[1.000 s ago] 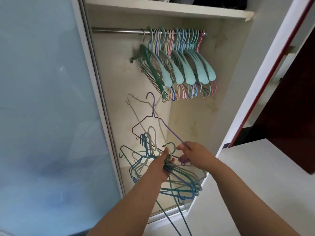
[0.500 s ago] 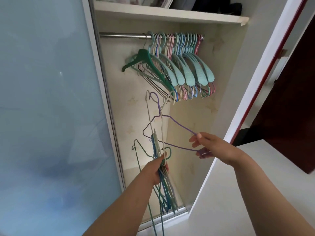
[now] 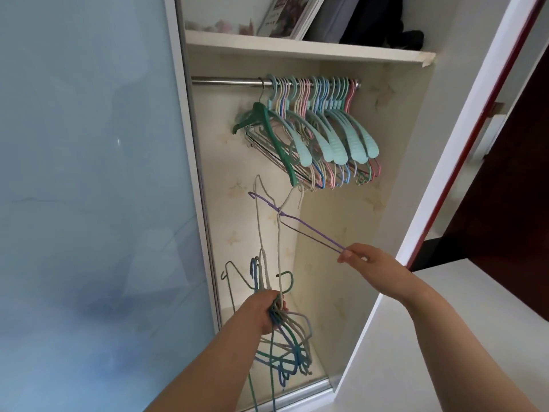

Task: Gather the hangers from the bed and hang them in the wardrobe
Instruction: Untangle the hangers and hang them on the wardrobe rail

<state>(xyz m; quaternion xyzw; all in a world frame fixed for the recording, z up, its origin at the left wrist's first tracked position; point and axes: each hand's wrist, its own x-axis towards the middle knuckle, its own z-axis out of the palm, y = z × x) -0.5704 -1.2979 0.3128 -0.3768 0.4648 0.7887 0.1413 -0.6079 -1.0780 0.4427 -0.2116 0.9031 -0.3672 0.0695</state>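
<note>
Head view, purple hanger (image 3: 309, 230) pinched in right-hand fingers (image 3: 346, 257), tip end

Hangers (image 3: 315, 135) hang on the rail (image 3: 225, 82) beneath the shelf (image 3: 297, 50), door (image 3: 89, 173) at left.

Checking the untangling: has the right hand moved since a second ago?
Yes. The right hand, pinching the purple hanger, has pulled rightward, away from the bundle toward the wardrobe's right edge.
</note>
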